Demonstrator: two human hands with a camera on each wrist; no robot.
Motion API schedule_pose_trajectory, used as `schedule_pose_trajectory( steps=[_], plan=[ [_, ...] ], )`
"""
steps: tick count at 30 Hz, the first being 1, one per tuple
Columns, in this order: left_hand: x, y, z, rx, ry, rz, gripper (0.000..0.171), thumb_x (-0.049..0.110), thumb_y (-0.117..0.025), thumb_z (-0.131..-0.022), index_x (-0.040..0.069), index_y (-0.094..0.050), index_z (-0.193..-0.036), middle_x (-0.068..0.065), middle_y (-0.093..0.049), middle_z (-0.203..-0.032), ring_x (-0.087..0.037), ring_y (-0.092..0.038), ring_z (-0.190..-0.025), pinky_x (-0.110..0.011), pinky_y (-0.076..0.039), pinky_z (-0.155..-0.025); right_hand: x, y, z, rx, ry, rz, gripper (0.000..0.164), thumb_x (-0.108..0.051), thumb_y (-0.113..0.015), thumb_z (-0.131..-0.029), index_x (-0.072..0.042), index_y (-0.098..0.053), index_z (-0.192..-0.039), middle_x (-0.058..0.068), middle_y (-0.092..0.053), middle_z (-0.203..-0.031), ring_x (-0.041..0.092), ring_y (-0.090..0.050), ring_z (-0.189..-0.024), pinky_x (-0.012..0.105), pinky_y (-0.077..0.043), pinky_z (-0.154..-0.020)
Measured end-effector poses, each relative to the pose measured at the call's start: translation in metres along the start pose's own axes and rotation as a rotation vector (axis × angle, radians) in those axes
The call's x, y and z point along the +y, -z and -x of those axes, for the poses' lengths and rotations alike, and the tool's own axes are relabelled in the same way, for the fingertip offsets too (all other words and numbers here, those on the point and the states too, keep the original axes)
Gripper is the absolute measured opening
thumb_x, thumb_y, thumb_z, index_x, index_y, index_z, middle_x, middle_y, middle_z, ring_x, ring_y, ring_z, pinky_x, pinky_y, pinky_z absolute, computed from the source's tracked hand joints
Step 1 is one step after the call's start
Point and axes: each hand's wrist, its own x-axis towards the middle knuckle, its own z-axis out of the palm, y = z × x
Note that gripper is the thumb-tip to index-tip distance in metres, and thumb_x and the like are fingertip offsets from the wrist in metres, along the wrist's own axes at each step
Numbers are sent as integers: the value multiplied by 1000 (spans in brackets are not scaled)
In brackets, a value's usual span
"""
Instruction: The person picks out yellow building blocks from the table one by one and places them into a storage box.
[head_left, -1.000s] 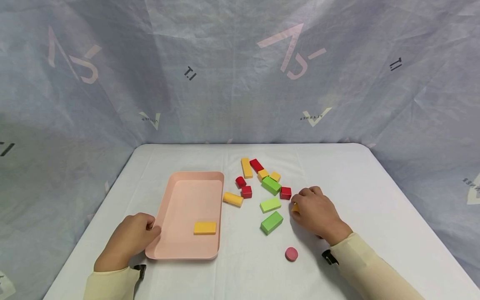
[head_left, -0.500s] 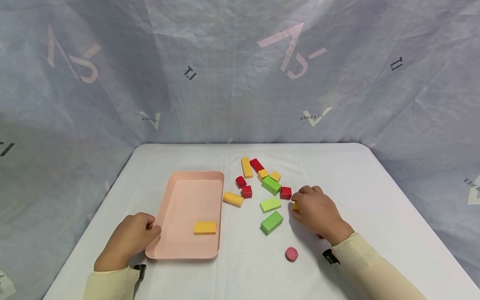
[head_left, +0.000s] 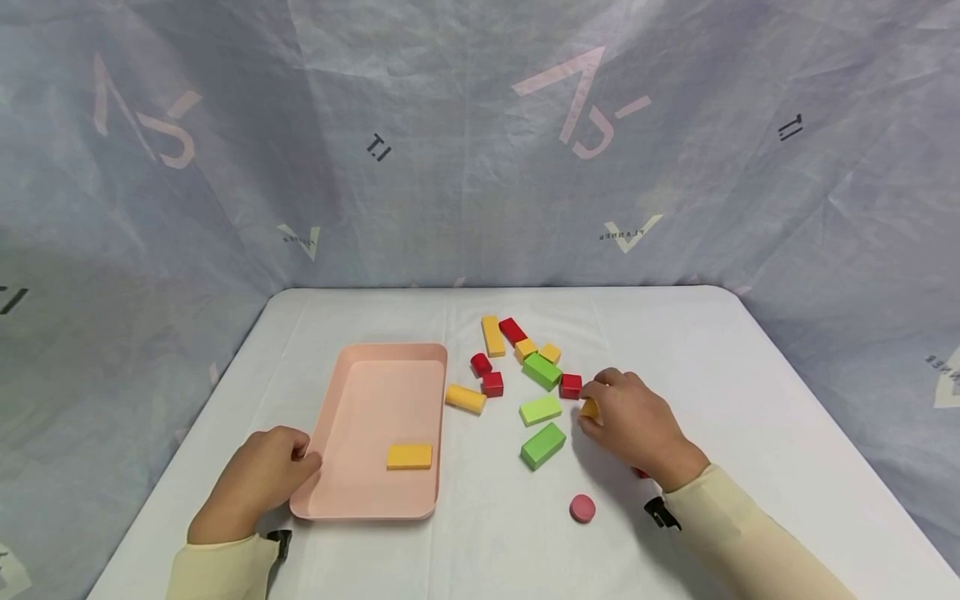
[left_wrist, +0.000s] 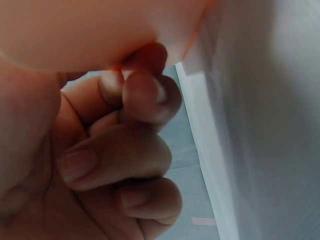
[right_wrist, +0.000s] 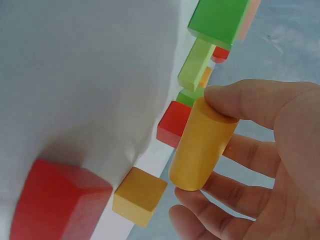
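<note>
In the head view my left hand [head_left: 255, 475] grips the near left side of a pink tray [head_left: 375, 400]. The left wrist view shows the curled fingers [left_wrist: 115, 155] at the tray's wall [left_wrist: 90, 30]. A yellow block [head_left: 409, 457] lies flat inside the tray. On the right side, my right hand [head_left: 633, 425] holds a yellow cylinder [right_wrist: 202, 145] between thumb and fingers, mostly hidden from the head camera. A red cube [head_left: 571, 386] sits just beyond those fingertips. Under the right wrist a red block [right_wrist: 60, 205] and a yellow cube [right_wrist: 140, 196] rest on the table.
Green blocks [head_left: 543, 446] and a light green block [head_left: 540, 410] lie mid-table. Another yellow cylinder [head_left: 466, 398] is beside the tray. Red and yellow pieces cluster farther back, near a long yellow block [head_left: 492, 336]. A pink-red disc [head_left: 582, 508] lies nearer the front. Fabric hangs behind the table.
The right hand has risen slightly with the yellow cylinder, and a bit more of the red block under its wrist shows. The left hand and tray stay put.
</note>
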Motion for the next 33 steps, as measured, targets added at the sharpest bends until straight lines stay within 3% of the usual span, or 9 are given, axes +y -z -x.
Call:
schedule_pose_trajectory(
  steps=[33],
  plan=[
    [1,1,1,-2,-6,-1,35,13,-59,-76,17,-33,-53,6,-24,-47,-10,-19,-43,-26,-20,-41,-32,15,-3,33,68,-18,31,-35,-76,-73,-19,-70,-98,2,-57,-106,16,-47,-86,32,-49,-57]
  ],
)
